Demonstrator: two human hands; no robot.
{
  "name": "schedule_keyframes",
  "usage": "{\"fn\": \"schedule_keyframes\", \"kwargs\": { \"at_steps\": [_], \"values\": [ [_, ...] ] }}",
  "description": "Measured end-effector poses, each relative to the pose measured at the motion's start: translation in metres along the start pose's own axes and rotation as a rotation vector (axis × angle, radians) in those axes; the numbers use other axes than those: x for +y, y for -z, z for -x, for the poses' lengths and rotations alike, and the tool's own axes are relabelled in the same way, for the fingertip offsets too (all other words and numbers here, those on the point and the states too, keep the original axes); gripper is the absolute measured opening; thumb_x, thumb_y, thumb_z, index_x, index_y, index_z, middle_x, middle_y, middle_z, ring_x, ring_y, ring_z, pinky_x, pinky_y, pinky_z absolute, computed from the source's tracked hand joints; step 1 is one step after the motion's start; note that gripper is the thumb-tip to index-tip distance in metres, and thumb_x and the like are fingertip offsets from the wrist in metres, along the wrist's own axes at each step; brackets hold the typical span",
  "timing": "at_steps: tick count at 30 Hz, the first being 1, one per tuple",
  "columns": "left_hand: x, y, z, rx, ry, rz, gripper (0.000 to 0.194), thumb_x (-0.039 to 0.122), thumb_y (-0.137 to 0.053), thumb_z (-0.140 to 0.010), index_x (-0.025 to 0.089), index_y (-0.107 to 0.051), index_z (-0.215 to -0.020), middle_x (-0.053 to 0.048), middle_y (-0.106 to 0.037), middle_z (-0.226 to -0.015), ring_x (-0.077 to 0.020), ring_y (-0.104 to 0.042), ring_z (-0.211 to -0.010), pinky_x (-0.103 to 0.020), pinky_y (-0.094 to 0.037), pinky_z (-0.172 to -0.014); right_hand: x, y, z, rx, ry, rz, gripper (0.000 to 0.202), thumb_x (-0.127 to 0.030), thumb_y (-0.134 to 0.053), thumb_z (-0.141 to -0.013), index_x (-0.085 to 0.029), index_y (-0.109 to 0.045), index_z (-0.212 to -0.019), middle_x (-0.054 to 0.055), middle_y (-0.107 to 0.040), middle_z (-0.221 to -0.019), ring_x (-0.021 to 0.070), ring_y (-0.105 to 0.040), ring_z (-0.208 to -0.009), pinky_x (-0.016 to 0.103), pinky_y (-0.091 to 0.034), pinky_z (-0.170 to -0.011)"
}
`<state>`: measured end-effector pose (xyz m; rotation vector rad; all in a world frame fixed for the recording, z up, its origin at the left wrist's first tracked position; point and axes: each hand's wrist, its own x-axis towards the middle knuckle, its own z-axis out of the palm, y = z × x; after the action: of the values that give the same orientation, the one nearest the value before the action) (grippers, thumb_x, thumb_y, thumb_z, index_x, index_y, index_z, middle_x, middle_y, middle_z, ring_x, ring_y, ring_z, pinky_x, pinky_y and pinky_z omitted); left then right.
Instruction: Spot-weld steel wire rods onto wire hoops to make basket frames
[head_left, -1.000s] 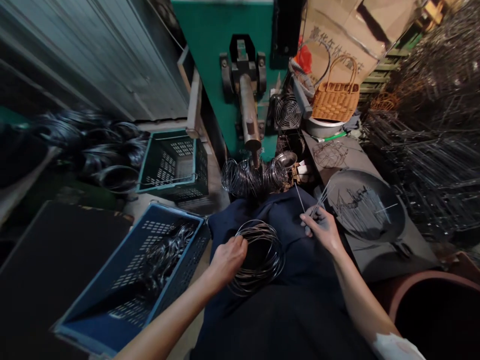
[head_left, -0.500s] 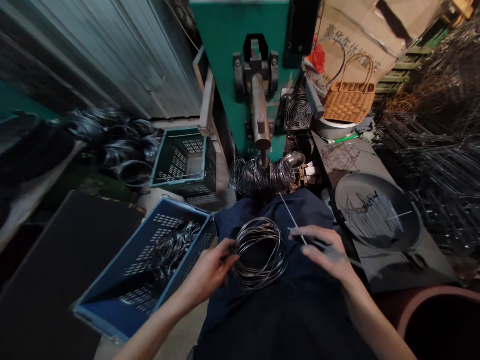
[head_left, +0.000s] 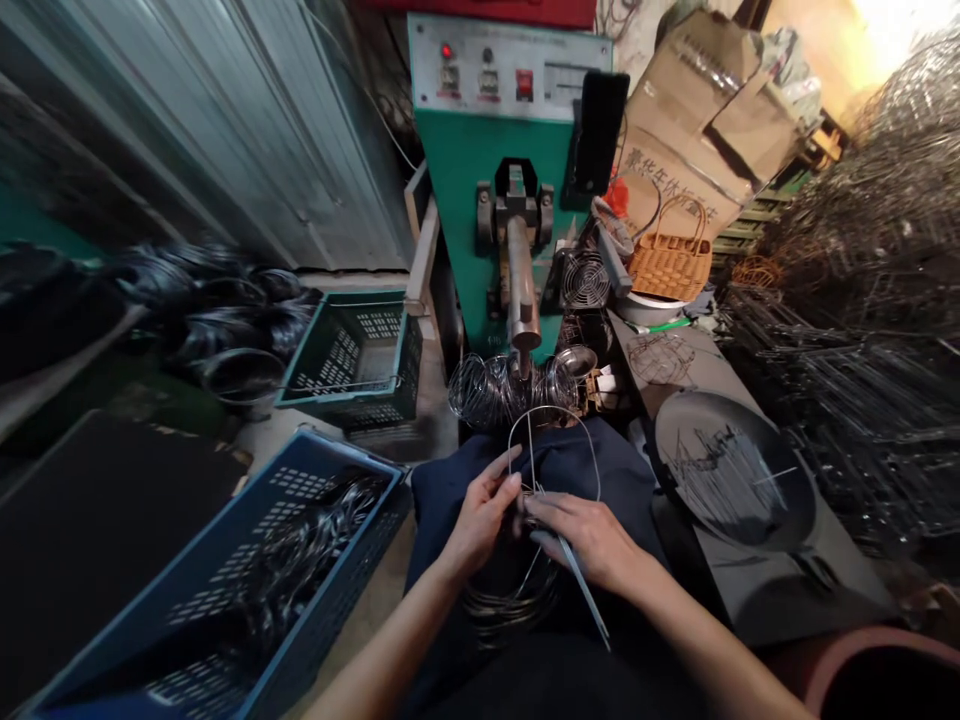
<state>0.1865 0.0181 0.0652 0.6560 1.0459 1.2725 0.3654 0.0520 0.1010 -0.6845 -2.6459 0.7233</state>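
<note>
My left hand (head_left: 480, 515) pinches the left side of a thin wire ring (head_left: 555, 407), which is raised above my lap. Closed around several straight wire rods (head_left: 589, 597), my right hand (head_left: 585, 535) meets the left one at the ring's lower part. One straight wire (head_left: 531, 450) stands upright inside the ring. Just where my fingers meet, the contact between wire and ring is hidden. A loose coil of wire rings (head_left: 510, 608) rests on the dark cloth (head_left: 442, 490) over my lap, partly covered by my hands.
Ahead stands a green machine (head_left: 450, 200) with a metal cylinder (head_left: 521, 285); wire rings (head_left: 480, 390) are bunched beneath. A black pan (head_left: 675, 425) of straight wires is on the right. To the left are a blue crate (head_left: 300, 610) and a green crate (head_left: 345, 400).
My hands have come together, the left moving right and the right moving left. A single wire ring is now raised off the coil, with a straight wire against it. The view has tilted up.
</note>
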Motion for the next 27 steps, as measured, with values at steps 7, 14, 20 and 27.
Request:
{"fn": "schedule_keyframes", "kwargs": {
  "at_steps": [7,14,20,27],
  "values": [
    [0.005,0.000,-0.012,-0.017,0.042,0.049,0.067,0.039,-0.061,-0.082,0.015,-0.038,-0.140,0.006,-0.057,-0.056,-0.0065,-0.045,-0.034,-0.018,-0.034,-0.036,0.010,0.000,-0.006,0.008,0.037,0.053,0.043,-0.019,-0.053,-0.089,-0.021,-0.049,-0.132,0.010,-0.060,-0.125,0.0211,-0.058,-0.114,0.033,-0.052,-0.093],
    [0.005,0.000,-0.025,-0.041,0.063,0.133,0.070,0.040,-0.060,-0.081,0.015,-0.035,-0.142,0.005,-0.058,-0.058,-0.0078,-0.047,-0.034,-0.019,-0.035,-0.036,0.019,0.004,-0.012,-0.011,0.011,0.072,0.041,-0.018,-0.052,-0.088,-0.020,-0.052,-0.130,0.011,-0.061,-0.123,0.0214,-0.059,-0.112,0.034,-0.052,-0.092],
    [0.005,0.000,-0.033,-0.049,0.041,0.125,0.068,0.039,-0.058,-0.083,0.016,-0.035,-0.142,0.004,-0.058,-0.058,-0.0084,-0.049,-0.035,-0.019,-0.036,-0.036,0.025,0.010,-0.017,-0.016,-0.013,0.064,0.040,-0.019,-0.054,-0.086,-0.019,-0.055,-0.126,0.011,-0.062,-0.123,0.0218,-0.060,-0.112,0.033,-0.052,-0.092],
    [0.005,-0.004,-0.038,-0.036,0.007,0.095,0.067,0.040,-0.058,-0.083,0.018,-0.035,-0.142,0.004,-0.057,-0.060,-0.0080,-0.051,-0.038,-0.020,-0.039,-0.040,0.028,0.018,-0.023,0.008,-0.014,0.049,0.039,-0.018,-0.054,-0.086,-0.021,-0.057,-0.124,0.009,-0.063,-0.122,0.0198,-0.062,-0.109,0.030,-0.052,-0.092]
  ]
}}
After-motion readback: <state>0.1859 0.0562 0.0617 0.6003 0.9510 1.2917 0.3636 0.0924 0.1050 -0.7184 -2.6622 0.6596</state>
